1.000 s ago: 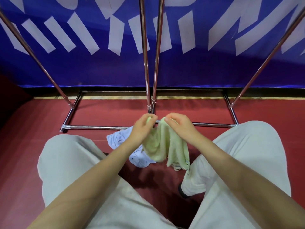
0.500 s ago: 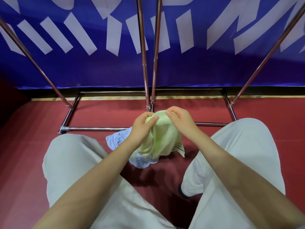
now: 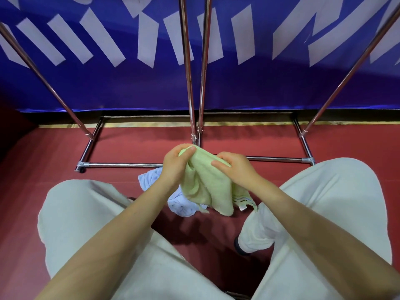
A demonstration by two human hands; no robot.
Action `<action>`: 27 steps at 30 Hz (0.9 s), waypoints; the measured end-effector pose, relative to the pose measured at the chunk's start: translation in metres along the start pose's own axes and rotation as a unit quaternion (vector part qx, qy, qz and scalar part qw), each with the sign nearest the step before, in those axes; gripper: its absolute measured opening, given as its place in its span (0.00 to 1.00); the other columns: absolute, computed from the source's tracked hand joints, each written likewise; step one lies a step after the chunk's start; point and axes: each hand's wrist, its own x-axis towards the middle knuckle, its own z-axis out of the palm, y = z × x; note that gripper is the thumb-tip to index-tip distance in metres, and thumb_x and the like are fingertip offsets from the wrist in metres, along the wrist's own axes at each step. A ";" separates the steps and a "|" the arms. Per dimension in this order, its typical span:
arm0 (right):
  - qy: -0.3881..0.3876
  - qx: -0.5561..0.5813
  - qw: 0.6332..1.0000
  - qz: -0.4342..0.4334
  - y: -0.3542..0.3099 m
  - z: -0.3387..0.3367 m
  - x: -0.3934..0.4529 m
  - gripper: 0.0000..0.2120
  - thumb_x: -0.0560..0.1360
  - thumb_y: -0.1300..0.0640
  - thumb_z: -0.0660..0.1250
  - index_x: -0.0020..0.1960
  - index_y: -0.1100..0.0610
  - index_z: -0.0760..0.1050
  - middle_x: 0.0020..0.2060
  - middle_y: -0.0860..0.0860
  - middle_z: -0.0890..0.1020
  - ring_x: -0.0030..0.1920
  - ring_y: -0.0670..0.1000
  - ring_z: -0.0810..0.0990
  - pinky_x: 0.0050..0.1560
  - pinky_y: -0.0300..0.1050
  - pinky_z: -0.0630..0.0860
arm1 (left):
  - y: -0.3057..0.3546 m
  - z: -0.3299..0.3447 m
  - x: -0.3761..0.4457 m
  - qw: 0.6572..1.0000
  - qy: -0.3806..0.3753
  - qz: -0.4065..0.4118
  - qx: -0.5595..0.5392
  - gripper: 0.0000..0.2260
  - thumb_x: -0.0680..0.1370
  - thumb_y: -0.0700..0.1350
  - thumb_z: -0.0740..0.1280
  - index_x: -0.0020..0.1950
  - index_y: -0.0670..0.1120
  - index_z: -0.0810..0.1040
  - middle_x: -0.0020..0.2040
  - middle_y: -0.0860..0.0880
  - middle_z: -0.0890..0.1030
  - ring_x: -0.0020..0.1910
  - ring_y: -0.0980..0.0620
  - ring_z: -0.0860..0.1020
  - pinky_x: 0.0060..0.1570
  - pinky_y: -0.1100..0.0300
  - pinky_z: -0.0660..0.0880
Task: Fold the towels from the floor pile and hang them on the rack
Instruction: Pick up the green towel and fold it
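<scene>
A light green towel (image 3: 208, 187) hangs bunched between my two hands above the red floor. My left hand (image 3: 176, 164) grips its upper left edge with thumb and curled fingers. My right hand (image 3: 234, 168) pinches the upper right edge close by. Its striped end dangles toward my right leg. Under it on the floor lies a crumpled pale blue towel (image 3: 155, 180), partly hidden by my left wrist and the green towel. The chrome rack (image 3: 190, 83) stands right behind, its twin centre poles rising just beyond my hands.
The rack's base bar (image 3: 121, 164) runs across the floor ahead, with slanted side poles (image 3: 43, 74) left and right. A blue banner wall (image 3: 281, 87) closes the back. My knees in light trousers (image 3: 86, 213) flank the towels; a dark shoe (image 3: 238, 245) shows below.
My hands have drawn a little apart and the green towel has dropped open, hanging longer with its striped end showing. The blue towel has stayed on the floor.
</scene>
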 end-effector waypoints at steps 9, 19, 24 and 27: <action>-0.026 0.010 0.998 0.057 0.033 -0.003 -0.013 0.08 0.77 0.54 0.67 0.42 0.57 0.79 0.35 0.49 0.79 0.36 0.45 0.74 0.38 0.36 0.66 | 0.010 -0.054 0.026 0.974 0.207 -0.009 -0.088 0.07 0.78 0.41 0.67 0.54 0.43 0.81 0.45 0.50 0.80 0.43 0.55 0.78 0.46 0.63 0.76; -0.021 -0.029 0.989 0.140 0.061 -0.017 -0.017 0.12 0.75 0.52 0.69 0.38 0.59 0.77 0.33 0.51 0.77 0.37 0.48 0.74 0.36 0.37 0.65 | -0.006 -0.101 0.027 0.954 0.290 -0.047 -0.065 0.12 0.78 0.44 0.67 0.59 0.38 0.79 0.41 0.52 0.78 0.44 0.53 0.75 0.46 0.62 0.73; -0.008 -0.040 0.984 0.172 0.055 -0.021 -0.010 0.20 0.75 0.49 0.68 0.30 0.55 0.66 0.27 0.52 0.67 0.31 0.50 0.67 0.34 0.47 0.59 | -0.010 -0.125 0.024 0.942 0.324 -0.067 -0.049 0.17 0.77 0.47 0.67 0.60 0.38 0.79 0.49 0.47 0.78 0.47 0.50 0.77 0.52 0.56 0.74; 0.006 0.012 0.982 0.190 0.045 -0.015 -0.007 0.21 0.76 0.52 0.68 0.30 0.53 0.61 0.27 0.49 0.64 0.30 0.47 0.62 0.31 0.43 0.57 | -0.012 -0.131 0.019 0.929 0.365 -0.058 0.028 0.12 0.78 0.46 0.65 0.56 0.41 0.79 0.51 0.46 0.79 0.56 0.46 0.78 0.50 0.61 0.69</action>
